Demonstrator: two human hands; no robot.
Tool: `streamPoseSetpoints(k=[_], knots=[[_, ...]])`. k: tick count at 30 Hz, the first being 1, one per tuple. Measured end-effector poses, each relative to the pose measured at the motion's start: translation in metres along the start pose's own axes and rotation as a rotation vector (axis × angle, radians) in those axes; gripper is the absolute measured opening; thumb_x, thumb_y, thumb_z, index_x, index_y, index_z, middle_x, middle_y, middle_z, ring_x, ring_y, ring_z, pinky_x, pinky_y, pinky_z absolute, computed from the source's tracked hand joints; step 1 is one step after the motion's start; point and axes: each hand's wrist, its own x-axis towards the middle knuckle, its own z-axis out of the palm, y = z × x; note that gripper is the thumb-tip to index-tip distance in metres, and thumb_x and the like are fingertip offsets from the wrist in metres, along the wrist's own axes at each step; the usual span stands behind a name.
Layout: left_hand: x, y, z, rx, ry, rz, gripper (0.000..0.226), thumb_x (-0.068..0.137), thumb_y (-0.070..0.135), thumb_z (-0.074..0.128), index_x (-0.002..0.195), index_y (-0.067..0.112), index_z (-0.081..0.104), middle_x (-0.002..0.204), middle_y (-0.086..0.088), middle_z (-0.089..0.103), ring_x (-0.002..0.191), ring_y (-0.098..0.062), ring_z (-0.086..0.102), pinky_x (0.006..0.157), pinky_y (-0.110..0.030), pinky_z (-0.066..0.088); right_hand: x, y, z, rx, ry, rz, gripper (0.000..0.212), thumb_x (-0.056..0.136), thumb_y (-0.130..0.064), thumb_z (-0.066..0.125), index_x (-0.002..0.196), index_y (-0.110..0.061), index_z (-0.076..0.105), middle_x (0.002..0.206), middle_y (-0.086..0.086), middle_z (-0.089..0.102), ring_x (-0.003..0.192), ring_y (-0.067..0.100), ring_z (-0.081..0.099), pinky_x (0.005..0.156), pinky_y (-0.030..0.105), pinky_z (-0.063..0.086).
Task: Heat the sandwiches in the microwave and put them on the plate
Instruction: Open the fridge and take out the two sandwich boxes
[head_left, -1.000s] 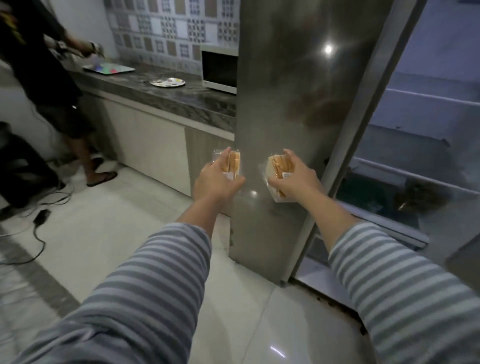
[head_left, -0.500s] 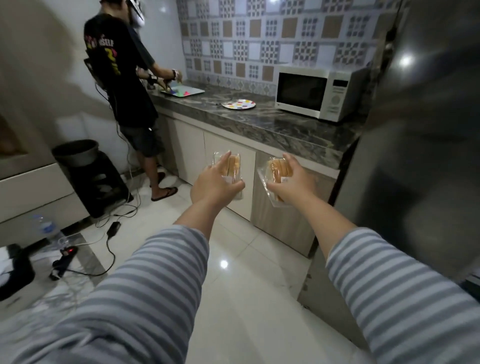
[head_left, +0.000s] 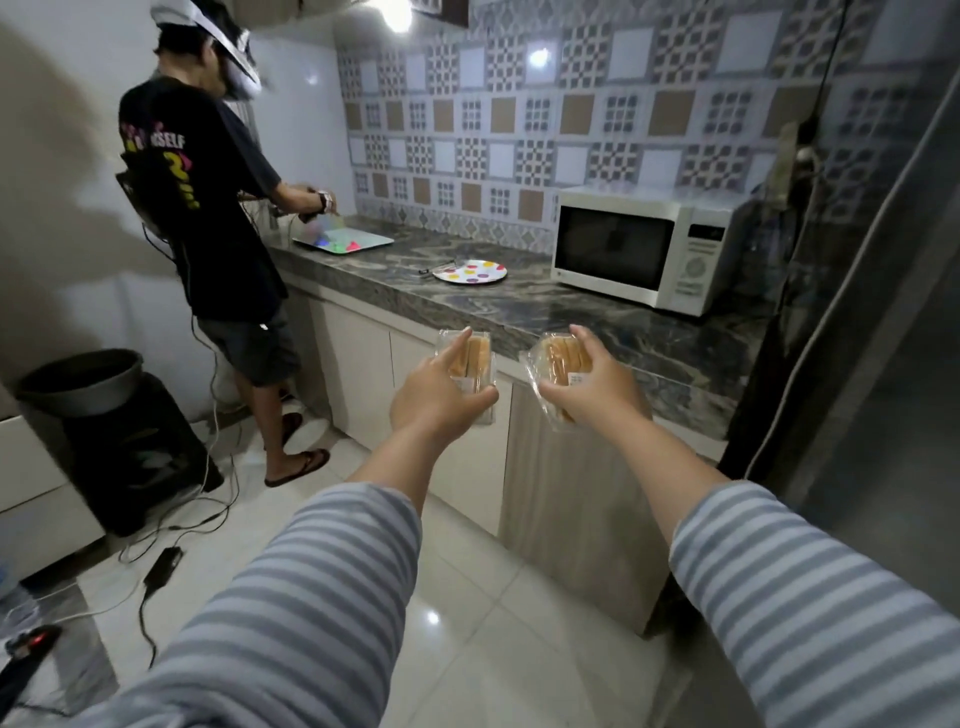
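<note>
Since the earlier frame my view has swung further left off the dark fridge door (head_left: 883, 364), so the whole countertop (head_left: 545, 306) now shows, and both hands have kept their hold on the packs. My left hand (head_left: 436, 400) grips one wrapped sandwich (head_left: 475, 358) upright, index finger laid up its face and thumb curled round its right side. My right hand (head_left: 592, 389) grips the second wrapped sandwich (head_left: 556, 358), fingers curled over the top, the clear wrap flaring out at its left. Both packs are in the air in front of the counter's front edge, near each other but apart. The white microwave (head_left: 644, 249) stands toward the right end of the countertop against the tiled wall, door closed. The dotted plate (head_left: 470, 271) lies just left of it, mid-counter. At the left end another person (head_left: 208, 208) works over a tray (head_left: 343, 240).
</note>
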Motion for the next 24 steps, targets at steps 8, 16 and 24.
streamPoseSetpoints(k=[8,16,24], knots=[[0.178,0.011,0.053,-0.099,-0.037,0.048,0.077,0.075,0.046,0.069,0.14,0.055,0.03,0.131,0.002,0.054,0.114,-0.019,0.055,0.09,-0.037,0.05,0.17,0.0,0.017,-0.036,0.083,0.006,0.086,0.064,-0.059,0.067,0.14,-0.051,0.027,0.121,-0.003,0.064,0.11,0.024,0.06,0.089,0.042,0.053],[0.346,0.008,0.11,-0.11,-0.11,0.146,0.075,0.074,0.047,0.067,0.138,0.059,0.029,0.129,0.004,0.056,0.104,-0.02,0.061,0.082,-0.037,0.054,0.314,0.011,0.041,-0.08,0.19,0.099,0.082,0.071,-0.051,0.067,0.142,-0.049,0.025,0.132,-0.004,0.057,0.116,0.024,0.056,0.091,0.04,0.051],[0.507,0.041,0.17,-0.16,-0.193,0.326,0.07,0.076,0.056,0.061,0.138,0.056,0.03,0.127,0.003,0.058,0.107,-0.021,0.059,0.082,-0.036,0.053,0.448,0.02,0.034,-0.094,0.378,0.241,0.083,0.072,-0.047,0.066,0.143,-0.049,0.023,0.135,-0.002,0.054,0.118,0.025,0.055,0.09,0.039,0.051]])
